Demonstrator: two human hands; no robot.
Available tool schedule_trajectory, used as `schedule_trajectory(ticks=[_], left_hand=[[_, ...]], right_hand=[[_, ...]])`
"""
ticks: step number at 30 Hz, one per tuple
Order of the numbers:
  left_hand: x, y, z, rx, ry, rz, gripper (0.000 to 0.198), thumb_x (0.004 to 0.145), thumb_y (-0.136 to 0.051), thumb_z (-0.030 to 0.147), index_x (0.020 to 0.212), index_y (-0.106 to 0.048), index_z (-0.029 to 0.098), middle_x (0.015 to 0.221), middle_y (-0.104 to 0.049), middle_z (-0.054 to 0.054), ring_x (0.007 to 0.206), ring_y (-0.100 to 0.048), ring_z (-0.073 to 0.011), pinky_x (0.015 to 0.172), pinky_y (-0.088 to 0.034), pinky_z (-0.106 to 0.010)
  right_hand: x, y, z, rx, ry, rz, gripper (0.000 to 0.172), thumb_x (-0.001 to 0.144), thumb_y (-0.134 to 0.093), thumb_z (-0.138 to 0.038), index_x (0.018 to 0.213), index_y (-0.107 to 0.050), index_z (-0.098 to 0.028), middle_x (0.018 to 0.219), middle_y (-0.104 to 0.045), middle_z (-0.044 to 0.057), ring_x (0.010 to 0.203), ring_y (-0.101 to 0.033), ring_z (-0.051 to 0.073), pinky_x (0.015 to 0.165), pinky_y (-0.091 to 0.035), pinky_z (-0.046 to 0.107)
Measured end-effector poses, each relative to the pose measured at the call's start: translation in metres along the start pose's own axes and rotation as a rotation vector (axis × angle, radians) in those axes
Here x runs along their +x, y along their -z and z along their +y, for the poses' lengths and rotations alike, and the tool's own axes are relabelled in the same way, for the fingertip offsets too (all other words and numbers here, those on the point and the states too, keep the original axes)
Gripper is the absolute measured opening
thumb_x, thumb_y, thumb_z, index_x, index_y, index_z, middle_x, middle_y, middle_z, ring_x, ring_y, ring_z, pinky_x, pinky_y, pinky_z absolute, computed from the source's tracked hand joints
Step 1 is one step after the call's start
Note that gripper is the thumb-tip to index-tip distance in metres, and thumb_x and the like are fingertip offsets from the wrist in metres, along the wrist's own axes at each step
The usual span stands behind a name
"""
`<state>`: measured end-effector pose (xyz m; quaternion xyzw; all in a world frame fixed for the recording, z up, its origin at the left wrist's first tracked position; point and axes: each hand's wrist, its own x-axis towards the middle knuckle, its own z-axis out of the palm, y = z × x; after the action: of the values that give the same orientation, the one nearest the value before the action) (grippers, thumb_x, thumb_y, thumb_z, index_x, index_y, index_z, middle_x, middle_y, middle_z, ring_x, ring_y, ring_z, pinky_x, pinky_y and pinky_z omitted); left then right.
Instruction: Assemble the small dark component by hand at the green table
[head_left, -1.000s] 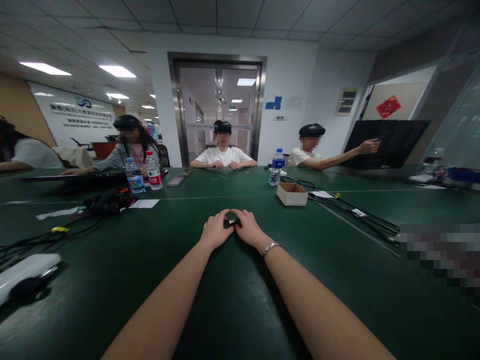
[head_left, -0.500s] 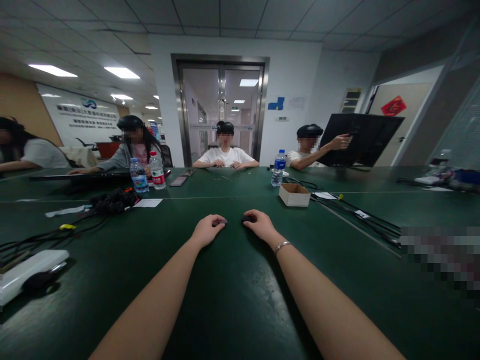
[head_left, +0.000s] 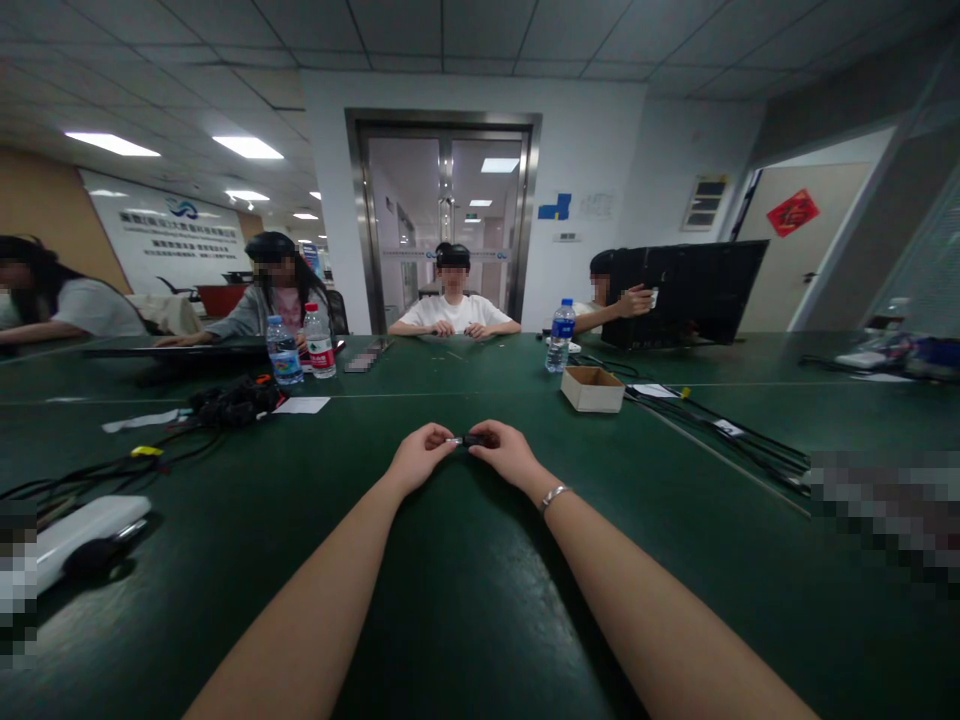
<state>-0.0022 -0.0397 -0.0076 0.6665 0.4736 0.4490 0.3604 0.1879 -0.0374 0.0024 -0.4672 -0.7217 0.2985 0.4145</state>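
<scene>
My left hand [head_left: 418, 458] is closed, its fingertips pinching a small piece with a silvery end [head_left: 454, 441]. Opposite it, my right hand [head_left: 511, 455] pinches a small black piece [head_left: 472, 440]. The two pieces meet or nearly meet end to end, just above the green tabletop [head_left: 450, 560]; whether they are joined I cannot tell. Fingers cover most of both, and they are too small to name. A silver bracelet [head_left: 553, 496] circles my right wrist.
An open cardboard box [head_left: 592, 390] and a water bottle [head_left: 560, 338] stand beyond my right hand. Two bottles [head_left: 319, 345] stand at left, near black cables [head_left: 232, 402]. A person [head_left: 454, 300] sits opposite; another person's hand [head_left: 636, 302] grips a monitor [head_left: 690, 293].
My hands have come closer together, bringing the two small pieces end to end. At the right, a co-worker's monitor has turned and shifted left.
</scene>
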Motion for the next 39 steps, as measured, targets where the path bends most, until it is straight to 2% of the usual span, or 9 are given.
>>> schedule_trajectory(ticks=[17, 27, 33, 39], left_hand=[[-0.009, 0.002, 0.020, 0.020, 0.040, -0.024, 0.025, 0.075, -0.065, 0.036, 0.090, -0.064, 0.017, 0.088, -0.067, -0.006, 0.083, -0.062, -0.0176, 0.079, -0.048, -0.031], [-0.005, 0.001, 0.014, -0.008, 0.029, -0.022, 0.026, 0.073, -0.066, 0.038, 0.088, -0.063, 0.016, 0.084, -0.066, -0.005, 0.080, -0.061, -0.0165, 0.076, -0.047, -0.029], [-0.007, 0.001, 0.018, -0.010, 0.051, -0.032, 0.022, 0.074, -0.064, 0.033, 0.087, -0.063, 0.016, 0.084, -0.066, -0.005, 0.079, -0.060, -0.0164, 0.075, -0.047, -0.029], [-0.008, 0.003, 0.018, 0.044, 0.052, -0.034, 0.024, 0.076, -0.062, 0.036, 0.090, -0.064, 0.017, 0.087, -0.066, -0.005, 0.083, -0.061, -0.0177, 0.077, -0.046, -0.030]], right_hand=[[-0.004, 0.000, 0.001, -0.052, 0.065, -0.032, 0.028, 0.071, -0.067, -0.020, 0.099, -0.065, -0.018, 0.090, -0.066, 0.002, 0.080, -0.061, 0.013, 0.079, -0.049, 0.029], [-0.001, -0.002, 0.006, -0.029, 0.086, -0.028, 0.026, 0.071, -0.068, -0.021, 0.097, -0.066, -0.018, 0.088, -0.067, 0.002, 0.080, -0.061, 0.013, 0.079, -0.049, 0.029], [-0.002, -0.002, 0.005, -0.025, 0.081, -0.030, 0.027, 0.070, -0.068, -0.020, 0.097, -0.066, -0.018, 0.087, -0.067, 0.002, 0.078, -0.061, 0.013, 0.077, -0.049, 0.029], [-0.003, -0.002, 0.004, -0.018, 0.087, -0.040, 0.027, 0.071, -0.067, -0.019, 0.097, -0.065, -0.018, 0.087, -0.067, 0.002, 0.078, -0.060, 0.013, 0.076, -0.049, 0.028]])
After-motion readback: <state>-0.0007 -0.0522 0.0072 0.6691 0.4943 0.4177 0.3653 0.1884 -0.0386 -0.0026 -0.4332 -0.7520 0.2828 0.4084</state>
